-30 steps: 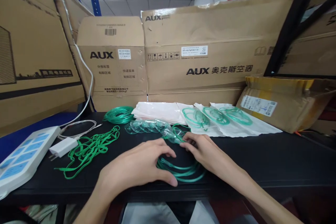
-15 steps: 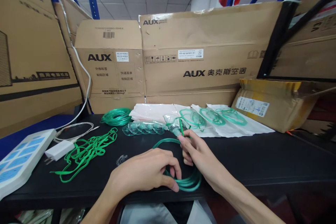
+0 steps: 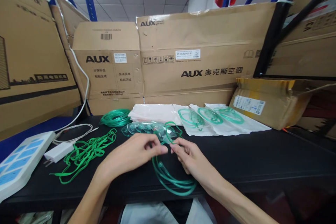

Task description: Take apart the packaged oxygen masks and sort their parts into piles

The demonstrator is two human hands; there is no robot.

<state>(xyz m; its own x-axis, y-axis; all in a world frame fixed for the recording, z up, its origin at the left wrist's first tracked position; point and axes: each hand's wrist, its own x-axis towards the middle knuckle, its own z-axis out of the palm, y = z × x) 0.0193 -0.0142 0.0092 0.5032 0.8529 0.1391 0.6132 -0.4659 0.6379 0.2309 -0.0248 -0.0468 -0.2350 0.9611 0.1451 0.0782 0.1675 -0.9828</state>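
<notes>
My left hand (image 3: 132,155) and my right hand (image 3: 190,157) meet fingertip to fingertip over the black table (image 3: 262,157). Both pinch a coil of green tubing (image 3: 170,180) that hangs in loops toward the table's front edge. The tubing runs up to a clear mask (image 3: 166,131) just beyond my fingers. A row of more clear masks (image 3: 139,127) lies behind my left hand.
Green straps (image 3: 84,152) and a white charger (image 3: 59,151) lie at left, by a white power strip (image 3: 18,162). Another green tubing coil (image 3: 115,117), a stack of white bags (image 3: 154,112) and three packed sets (image 3: 210,117) sit at the back. Cardboard boxes (image 3: 199,49) wall the rear.
My left hand left the coil's near side and rose to meet my right hand. The mask came down from its raised position. The coil now hangs lower toward the front edge.
</notes>
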